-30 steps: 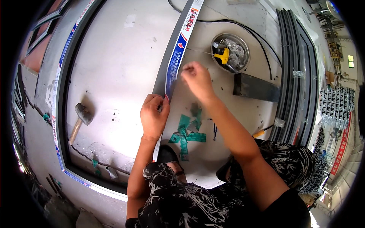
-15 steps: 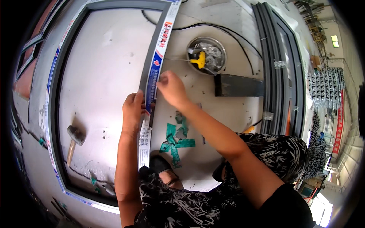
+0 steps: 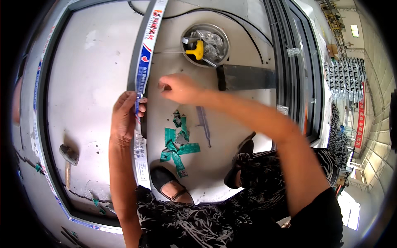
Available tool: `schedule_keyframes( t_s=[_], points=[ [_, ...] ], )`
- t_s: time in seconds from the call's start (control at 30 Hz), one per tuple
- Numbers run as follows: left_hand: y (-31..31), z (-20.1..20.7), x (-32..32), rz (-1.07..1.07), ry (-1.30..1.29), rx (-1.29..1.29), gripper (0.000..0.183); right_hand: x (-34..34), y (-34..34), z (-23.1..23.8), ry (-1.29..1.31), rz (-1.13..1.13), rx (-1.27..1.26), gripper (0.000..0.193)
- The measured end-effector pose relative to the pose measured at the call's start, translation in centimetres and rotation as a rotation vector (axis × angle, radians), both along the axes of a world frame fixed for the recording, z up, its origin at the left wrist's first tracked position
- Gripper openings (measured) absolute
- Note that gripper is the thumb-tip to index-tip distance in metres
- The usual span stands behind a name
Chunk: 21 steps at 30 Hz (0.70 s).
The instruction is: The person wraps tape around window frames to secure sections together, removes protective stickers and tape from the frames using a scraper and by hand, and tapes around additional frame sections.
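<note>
Black cloth with white leaf shapes covers the person's legs (image 3: pixel 186 215), toward the near edge of the floor (image 3: pixel 95 70). Just past one black sandal (image 3: pixel 160 175) lie crossed green tape scraps (image 3: pixel 178 149), with a slender tool (image 3: pixel 204 126), blurred, beside them. Toward the floor's left edge, a mallet (image 3: pixel 68 154) rests inside a large grey frame. Farther out, the left hand (image 3: pixel 126 113) wraps the frame's grey bar (image 3: pixel 133 78), thumb and fingers on the blue-and-white film (image 3: pixel 142 74) along it. Right of that bar, apart from it, the right hand (image 3: pixel 175 88) hangs with fingers curled narrow; whether it pinches anything, I cannot tell. Beyond are a dark block (image 3: pixel 248 77), a metal bowl (image 3: pixel 226 43) with a yellow-handled tool (image 3: pixel 196 51) across it, and black cable (image 3: pixel 244 27). Grey profiles (image 3: pixel 285 66) line the floor's right side.
</note>
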<state>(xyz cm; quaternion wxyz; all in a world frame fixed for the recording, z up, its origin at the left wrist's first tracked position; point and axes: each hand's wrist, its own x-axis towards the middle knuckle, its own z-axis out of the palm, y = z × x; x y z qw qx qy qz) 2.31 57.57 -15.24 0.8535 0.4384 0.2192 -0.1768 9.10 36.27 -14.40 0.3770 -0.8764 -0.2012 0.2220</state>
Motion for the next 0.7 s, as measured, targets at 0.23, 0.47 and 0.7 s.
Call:
schedule_keyframes(
  t_s=[0.23, 0.47, 0.7],
  points=[
    [-0.2, 0.8, 1.1, -0.136, 0.049, 0.131, 0.032, 0.1, -16.5, 8.1, 0.14, 0.356, -0.745, 0.021],
    [-2.2, -0.1, 2.8, -0.066, 0.037, 0.232, 0.028, -13.6, -30.7, 2.0, 0.185, 0.404, -1.272, 0.008],
    [-2.0, -0.6, 2.3, 0.049, 0.07, 0.36, 0.017, -19.2, -33.8, -3.8, -0.171, 0.524, -1.043, 0.006]
  ],
)
